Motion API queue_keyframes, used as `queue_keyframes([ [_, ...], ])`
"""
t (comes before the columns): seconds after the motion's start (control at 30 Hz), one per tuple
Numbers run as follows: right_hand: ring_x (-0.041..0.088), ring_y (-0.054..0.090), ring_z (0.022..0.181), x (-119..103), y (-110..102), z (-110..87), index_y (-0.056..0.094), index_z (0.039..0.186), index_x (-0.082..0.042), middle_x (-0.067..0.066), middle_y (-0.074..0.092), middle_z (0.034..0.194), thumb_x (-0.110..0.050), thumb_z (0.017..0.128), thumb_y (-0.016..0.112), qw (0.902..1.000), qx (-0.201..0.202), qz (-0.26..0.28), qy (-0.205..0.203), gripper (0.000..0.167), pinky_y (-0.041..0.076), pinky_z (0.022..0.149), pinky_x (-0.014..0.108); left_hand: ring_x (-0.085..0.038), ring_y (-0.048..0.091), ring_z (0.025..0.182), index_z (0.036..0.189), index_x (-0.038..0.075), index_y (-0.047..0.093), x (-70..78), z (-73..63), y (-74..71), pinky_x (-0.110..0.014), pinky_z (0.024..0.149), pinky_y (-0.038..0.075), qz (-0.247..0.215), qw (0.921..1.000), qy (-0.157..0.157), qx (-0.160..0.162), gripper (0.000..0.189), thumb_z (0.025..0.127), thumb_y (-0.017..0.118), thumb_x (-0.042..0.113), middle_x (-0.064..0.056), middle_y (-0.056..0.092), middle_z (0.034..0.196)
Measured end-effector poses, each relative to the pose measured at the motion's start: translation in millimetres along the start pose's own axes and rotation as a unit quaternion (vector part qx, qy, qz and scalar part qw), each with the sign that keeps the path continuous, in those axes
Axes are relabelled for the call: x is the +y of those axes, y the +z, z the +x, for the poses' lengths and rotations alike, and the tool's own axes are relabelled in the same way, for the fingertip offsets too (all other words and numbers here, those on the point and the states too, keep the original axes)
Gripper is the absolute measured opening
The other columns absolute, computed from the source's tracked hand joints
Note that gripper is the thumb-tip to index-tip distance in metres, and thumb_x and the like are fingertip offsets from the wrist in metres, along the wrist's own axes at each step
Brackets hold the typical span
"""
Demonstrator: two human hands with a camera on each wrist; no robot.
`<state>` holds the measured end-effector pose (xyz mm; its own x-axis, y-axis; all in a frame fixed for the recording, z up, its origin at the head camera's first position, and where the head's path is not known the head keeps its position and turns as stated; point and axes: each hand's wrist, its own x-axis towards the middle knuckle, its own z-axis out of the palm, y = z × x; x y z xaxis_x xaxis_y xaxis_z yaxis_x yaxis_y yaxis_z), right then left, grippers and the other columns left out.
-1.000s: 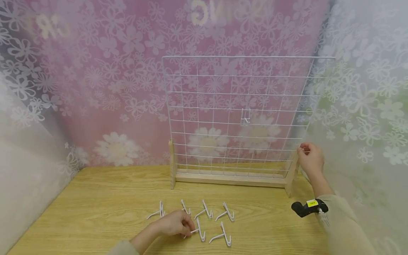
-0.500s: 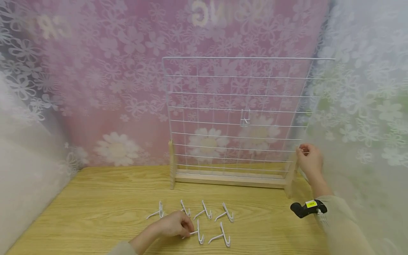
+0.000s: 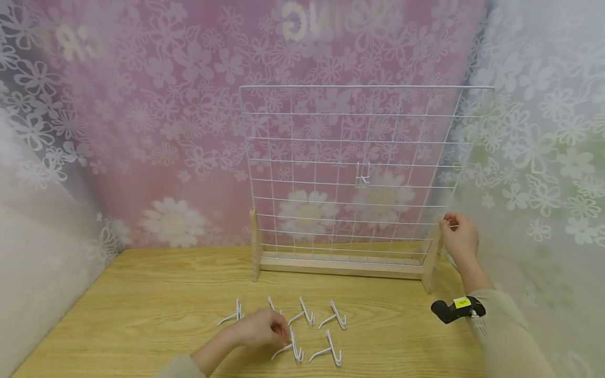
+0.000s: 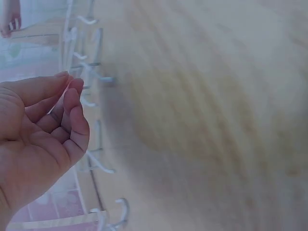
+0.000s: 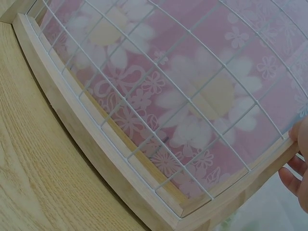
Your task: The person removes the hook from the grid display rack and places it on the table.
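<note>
My left hand [image 3: 262,328] is low over the table, thumb and fingertips together, pinching a white wire hook [image 3: 296,353] near its top. That hook's bent prong shows in front of the hand. In the left wrist view the left hand [image 4: 45,125] has its fingers curled, and several white hooks [image 4: 100,163] lie beyond it. At the far right my right hand [image 3: 462,236] grips the side post of the wooden stand [image 3: 340,266]. A white wire grid [image 3: 366,86] stands upright in this stand. The right wrist view shows the right hand [image 5: 302,163] with its thumb on the post [image 5: 233,193].
One hook [image 3: 362,181] hangs on the grid right of its middle. Several hooks lie nearby in two rows, among them a front one [image 3: 329,349] and a right-hand one [image 3: 336,315]. Floral sheets [image 3: 179,220] enclose the wooden table [image 3: 165,278]. The right wrist wears a black device [image 3: 451,310].
My left fingers have shifted from the hook's prong up toward its top, so the whole prong now shows. The hook has tilted slightly. My right hand keeps its place on the post.
</note>
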<state>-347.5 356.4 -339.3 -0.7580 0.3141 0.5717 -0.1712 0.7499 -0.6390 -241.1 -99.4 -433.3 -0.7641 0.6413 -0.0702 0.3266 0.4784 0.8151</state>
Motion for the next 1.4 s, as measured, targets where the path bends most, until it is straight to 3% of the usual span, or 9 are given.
queue_keyframes([
  [0.17,0.034,0.051,0.084,-0.2,0.2,0.3,0.056,0.102,0.01,0.026,0.054,0.095,-0.011,0.092,0.05,1.0,-0.004,-0.003,0.002,0.023,0.037,0.068,0.037,-0.01,0.055,0.062,0.087,0.002,0.066,9.3,5.3,-9.3,-0.022,0.059,0.047,-0.01,0.9999,0.011,0.001,0.005,0.083,0.065,0.004,0.0,0.061,0.071],
  [0.3,0.035,0.05,0.086,-3.0,1.8,2.1,0.056,0.104,0.01,0.026,0.053,0.097,-0.012,0.093,0.05,0.9999,-0.013,0.004,0.004,0.025,0.038,0.069,0.038,-0.015,0.057,0.065,0.092,-0.002,0.063,16.6,8.5,-19.4,-0.032,0.062,0.05,-0.031,0.9995,0.008,0.005,0.011,0.086,0.063,0.008,-0.006,0.063,0.074],
  [0.5,0.035,0.05,0.087,-6.9,3.3,2.2,0.055,0.103,0.01,0.025,0.053,0.097,-0.011,0.092,0.05,0.9997,-0.019,0.013,0.004,0.024,0.037,0.07,0.038,-0.022,0.059,0.071,0.1,-0.001,0.061,26.6,13.2,-38.8,-0.042,0.068,0.05,-0.066,0.9971,0.013,0.036,0.016,0.089,0.059,0.01,-0.004,0.063,0.079],
  [0.83,0.035,0.05,0.088,-4.1,2.3,0.3,0.055,0.104,0.009,0.025,0.051,0.098,-0.013,0.093,0.05,0.9997,-0.014,0.009,0.019,0.025,0.036,0.071,0.04,-0.021,0.06,0.074,0.11,-0.003,0.058,44.9,32.3,-62.6,-0.03,0.067,0.049,-0.088,0.9911,0.035,0.094,0.022,0.093,0.055,0.009,-0.009,0.065,0.086],
  [1.2,0.034,0.05,0.087,-1.5,1.2,1.1,0.055,0.103,0.008,0.025,0.052,0.098,-0.011,0.092,0.05,0.9997,-0.009,0.004,0.024,0.023,0.036,0.071,0.04,-0.019,0.06,0.074,0.111,-0.002,0.06,82.9,61.0,-71.4,-0.034,0.072,0.051,-0.083,0.9849,0.054,0.142,0.022,0.092,0.056,0.008,-0.013,0.066,0.087],
  [1.4,0.036,0.05,0.088,1.0,0.1,-0.4,0.054,0.102,0.009,0.025,0.051,0.098,-0.011,0.092,0.05,0.9998,-0.011,0.006,0.017,0.023,0.036,0.072,0.04,-0.023,0.059,0.079,0.116,0.005,0.058,103.5,76.8,-73.8,-0.036,0.075,0.05,-0.082,0.9819,0.051,0.163,0.029,0.091,0.06,0.02,-0.01,0.065,0.092],
])
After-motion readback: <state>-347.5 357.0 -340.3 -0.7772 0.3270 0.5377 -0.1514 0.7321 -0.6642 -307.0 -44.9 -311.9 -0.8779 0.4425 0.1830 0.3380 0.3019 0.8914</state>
